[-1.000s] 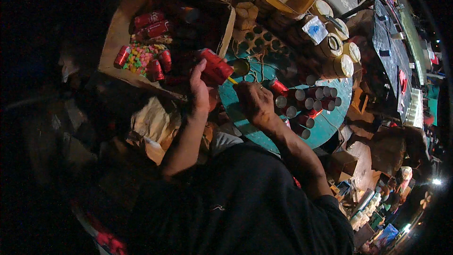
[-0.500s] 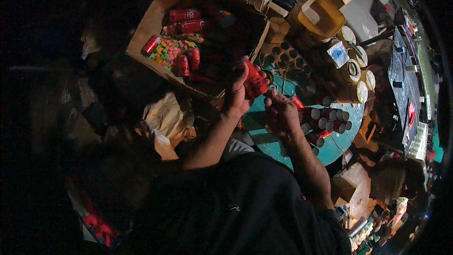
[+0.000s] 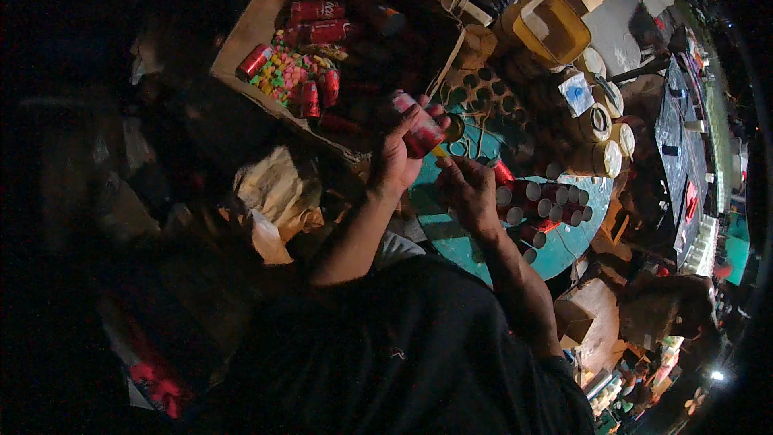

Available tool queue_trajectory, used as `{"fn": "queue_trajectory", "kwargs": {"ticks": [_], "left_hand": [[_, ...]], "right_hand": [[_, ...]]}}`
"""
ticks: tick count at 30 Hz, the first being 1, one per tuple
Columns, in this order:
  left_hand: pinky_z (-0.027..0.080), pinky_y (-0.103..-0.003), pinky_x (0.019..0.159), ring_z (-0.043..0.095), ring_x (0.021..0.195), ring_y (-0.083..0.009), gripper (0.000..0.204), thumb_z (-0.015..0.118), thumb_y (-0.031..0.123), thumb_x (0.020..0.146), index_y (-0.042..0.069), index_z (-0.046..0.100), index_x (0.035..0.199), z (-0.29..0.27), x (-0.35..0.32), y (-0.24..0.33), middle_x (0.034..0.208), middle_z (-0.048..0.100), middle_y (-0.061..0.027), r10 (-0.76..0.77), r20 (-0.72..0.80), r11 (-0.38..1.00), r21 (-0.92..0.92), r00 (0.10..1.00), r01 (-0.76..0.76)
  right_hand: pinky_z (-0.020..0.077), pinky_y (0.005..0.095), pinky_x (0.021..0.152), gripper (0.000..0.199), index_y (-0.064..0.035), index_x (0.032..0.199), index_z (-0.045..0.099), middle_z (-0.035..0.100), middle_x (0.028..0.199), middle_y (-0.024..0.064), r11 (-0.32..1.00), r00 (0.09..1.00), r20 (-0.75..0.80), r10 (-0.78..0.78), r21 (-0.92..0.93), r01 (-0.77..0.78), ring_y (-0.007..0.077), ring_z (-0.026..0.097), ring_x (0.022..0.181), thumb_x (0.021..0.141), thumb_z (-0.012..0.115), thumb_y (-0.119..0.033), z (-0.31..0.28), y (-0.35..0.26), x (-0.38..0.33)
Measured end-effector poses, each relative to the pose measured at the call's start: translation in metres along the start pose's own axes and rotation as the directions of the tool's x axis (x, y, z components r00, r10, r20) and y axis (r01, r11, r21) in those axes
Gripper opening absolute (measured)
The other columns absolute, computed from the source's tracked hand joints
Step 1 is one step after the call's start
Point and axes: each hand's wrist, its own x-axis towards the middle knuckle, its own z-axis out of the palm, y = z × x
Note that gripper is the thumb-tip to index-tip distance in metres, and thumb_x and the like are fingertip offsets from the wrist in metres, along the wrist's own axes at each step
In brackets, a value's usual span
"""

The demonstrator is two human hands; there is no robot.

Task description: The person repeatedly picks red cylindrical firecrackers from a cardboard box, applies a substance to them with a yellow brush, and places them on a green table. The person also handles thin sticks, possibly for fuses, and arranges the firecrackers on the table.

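My left hand [image 3: 396, 155] is wrapped round a red can-shaped tube [image 3: 421, 135] with pale printed patches, held tilted above the edge of a green round table [image 3: 439, 229]. My right hand [image 3: 469, 187] has its fingers pinched together just below the tube's lower end. Between those fingertips and the tube shows a small yellow piece [image 3: 439, 151], its kind too small to make out. More dark red tubes with open round ends [image 3: 544, 208] are grouped on the table, right of my right hand.
Beyond my left hand stands a large cardboard box [image 3: 266, 105] with red cans [image 3: 256, 61] and many small coloured pieces [image 3: 283, 72]. Crumpled brown paper [image 3: 278, 189] lies at left. Farther right are a yellow tub [image 3: 555, 28] and several pale round containers [image 3: 600, 157].
The tube has turned in my left hand and shows a paler printed side. My right hand has shifted slightly left and down, and the yellow piece now shows at its fingertips.
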Motion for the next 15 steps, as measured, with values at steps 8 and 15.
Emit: {"fn": "queue_trajectory", "kwargs": {"ticks": [8, 15], "left_hand": [[0.053, -0.041, 0.087, 0.06, 0.107, -0.023, 0.067, 0.074, 0.002, 0.079, 0.008, 0.043, 0.137, -0.025, -0.009, -0.006, 0.115, 0.06, -0.0072, 0.131, 0.066, 0.958, 0.25, 0.989, -0.143], [0.053, -0.037, 0.087, 0.066, 0.092, -0.0201, 0.046, 0.074, 0.002, 0.08, 0.007, 0.055, 0.122, -0.015, -0.014, -0.013, 0.105, 0.065, -0.0068, 0.106, -0.031, 0.987, 0.124, 0.994, -0.101]], "right_hand": [[0.0413, 0.0274, 0.051, 0.016, -0.0025, 0.088, 0.066, 0.063, 0.07, 0.0062, 0.864, 0.943, 0.139, 0.301, 0.38, -0.332, 0.0118, 0.057, 0.058, 0.093, 0.065, -0.018, 0.002, -0.026, -0.018], [0.0493, 0.0349, 0.057, 0.023, -0.0014, 0.097, 0.065, 0.066, 0.075, 0.0112, 0.399, 0.764, 0.192, -0.616, -0.76, 0.513, 0.0244, 0.066, 0.065, 0.077, 0.071, -0.011, -0.007, -0.003, -0.019]]}}
